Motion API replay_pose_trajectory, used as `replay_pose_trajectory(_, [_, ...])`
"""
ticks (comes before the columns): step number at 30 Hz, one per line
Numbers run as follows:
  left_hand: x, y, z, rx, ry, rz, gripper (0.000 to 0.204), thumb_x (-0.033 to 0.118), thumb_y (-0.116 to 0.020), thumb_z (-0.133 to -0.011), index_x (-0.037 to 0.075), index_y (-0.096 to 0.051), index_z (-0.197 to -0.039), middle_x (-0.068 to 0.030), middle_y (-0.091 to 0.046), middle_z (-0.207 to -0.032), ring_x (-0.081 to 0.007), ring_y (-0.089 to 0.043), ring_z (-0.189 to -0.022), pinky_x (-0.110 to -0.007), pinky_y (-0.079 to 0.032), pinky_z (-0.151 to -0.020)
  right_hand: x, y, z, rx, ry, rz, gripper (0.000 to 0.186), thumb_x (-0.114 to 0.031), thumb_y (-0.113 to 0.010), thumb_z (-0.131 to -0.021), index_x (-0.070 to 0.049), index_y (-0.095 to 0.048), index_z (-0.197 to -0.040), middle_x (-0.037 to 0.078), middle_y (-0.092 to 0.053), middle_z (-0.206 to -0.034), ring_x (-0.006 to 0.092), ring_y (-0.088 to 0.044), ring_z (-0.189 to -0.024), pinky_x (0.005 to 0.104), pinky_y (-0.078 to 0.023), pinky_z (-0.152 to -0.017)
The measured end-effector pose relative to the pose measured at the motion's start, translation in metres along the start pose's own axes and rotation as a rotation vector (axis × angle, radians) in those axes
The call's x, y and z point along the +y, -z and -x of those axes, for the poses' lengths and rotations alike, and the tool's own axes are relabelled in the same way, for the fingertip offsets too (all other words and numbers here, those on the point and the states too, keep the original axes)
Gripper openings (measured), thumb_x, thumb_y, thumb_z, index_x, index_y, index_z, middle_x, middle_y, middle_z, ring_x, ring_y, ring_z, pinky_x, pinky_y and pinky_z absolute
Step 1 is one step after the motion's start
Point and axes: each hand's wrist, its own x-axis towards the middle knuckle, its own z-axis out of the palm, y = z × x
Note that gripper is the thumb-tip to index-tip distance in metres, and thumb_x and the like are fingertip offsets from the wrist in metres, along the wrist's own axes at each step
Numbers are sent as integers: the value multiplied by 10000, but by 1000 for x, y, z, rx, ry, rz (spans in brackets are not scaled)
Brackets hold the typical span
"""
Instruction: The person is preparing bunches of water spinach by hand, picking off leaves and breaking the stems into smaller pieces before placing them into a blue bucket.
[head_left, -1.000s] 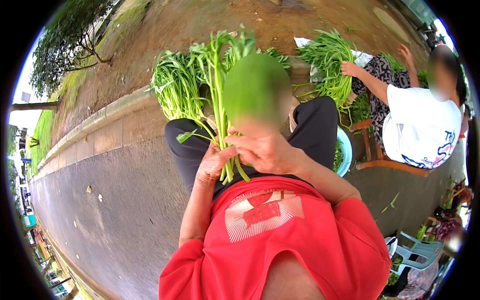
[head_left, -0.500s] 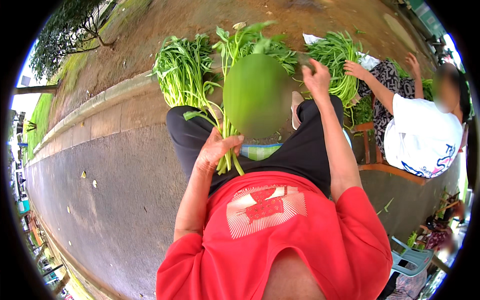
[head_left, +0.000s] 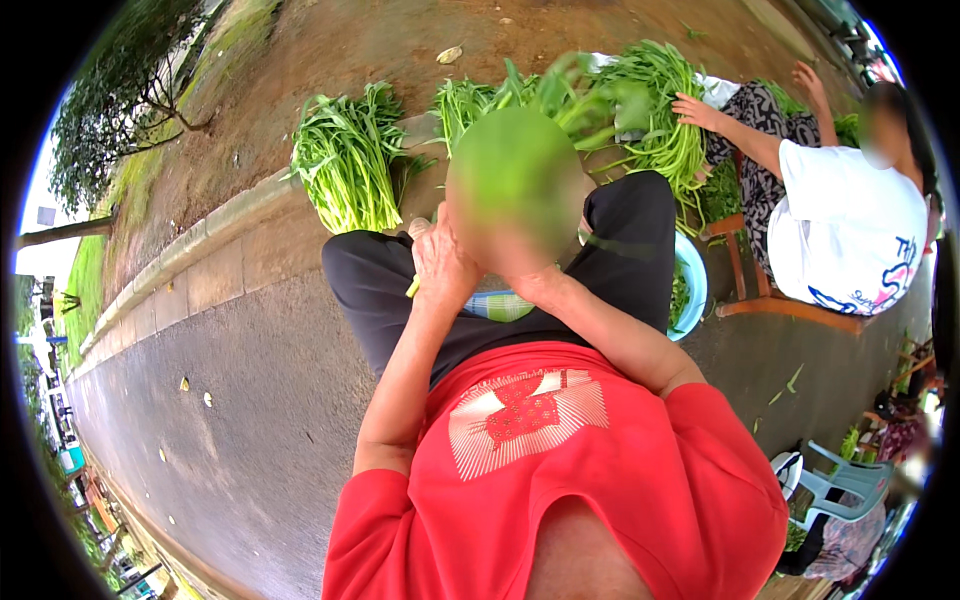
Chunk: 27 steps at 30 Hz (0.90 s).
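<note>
In front of my lap my left hand (head_left: 445,262) is closed around leafy green stems (head_left: 413,287), a cut end poking out below its fingers. Close beside it is my right hand (head_left: 540,284), whose fingers are hidden by a blurred patch. That patch also covers most of the held greens, while smeared leaves show above it. Beyond my left knee lies a large bundle of long-stemmed greens (head_left: 350,165). A smaller pile of greens (head_left: 462,105) rests beyond the hands, and another heap of greens (head_left: 655,115) is at the right.
A light blue basin (head_left: 692,290) with greens in it stands by my right knee. To the right, a person in a white shirt (head_left: 845,215) sits on a wooden chair (head_left: 790,307), one hand at the heap. A curb (head_left: 225,212) runs along the left. A pale blue plastic chair (head_left: 845,490) is lower right.
My right hand has come down from the right heap to beside my left hand. My left hand has risen slightly. The held greens no longer stand upright. The blue basin now shows more fully.
</note>
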Motion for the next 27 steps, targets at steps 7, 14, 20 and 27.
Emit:
replay_pose_trajectory(7, [22,-7,50,-85,-74,-34,654,83,-644,-610,-2,-350,-1188,-202,-477,-969,-341,-524,-806,-438,-405,-674,3,15,-9,-55,8,-475,303,-192,-643,-766,-53,-522,-1008,17,-564,-940,129,-549,-867,296,-473,-752])
replay_pose_trajectory(14, [47,4,54,167,290,1059,705,20,-680,-662,-28,-276,-1237,-160,-433,-1070,-218,-519,-915,-327,-427,-828,-18,24,-16,-180,67,-47,316,-136,-580,-785,9,-505,-1056,77,-567,-846,176,-566,-740,330,-482,-716])
replay_pose_trajectory(20, [15,30,21,-368,523,1530,705,214,-740,-665,-51,-342,-1183,-136,-457,-1109,-196,-453,-1041,-319,-400,-853,-60,-7,-5,-405,74,9,342,-140,-567,-777,45,-493,-1055,90,-563,-796,185,-569,-688,324,-480,-658])
replay_pose_trajectory(27, [16,7,14,-546,525,1633,437,216,-653,-777,14,-441,-1101,-108,-594,-817,-198,-599,-735,-314,-514,-647,-60,-5,-22,-344,138,549,293,-178,-581,-757,-11,-576,-999,80,-611,-858,155,-578,-762,288,-474,-706])
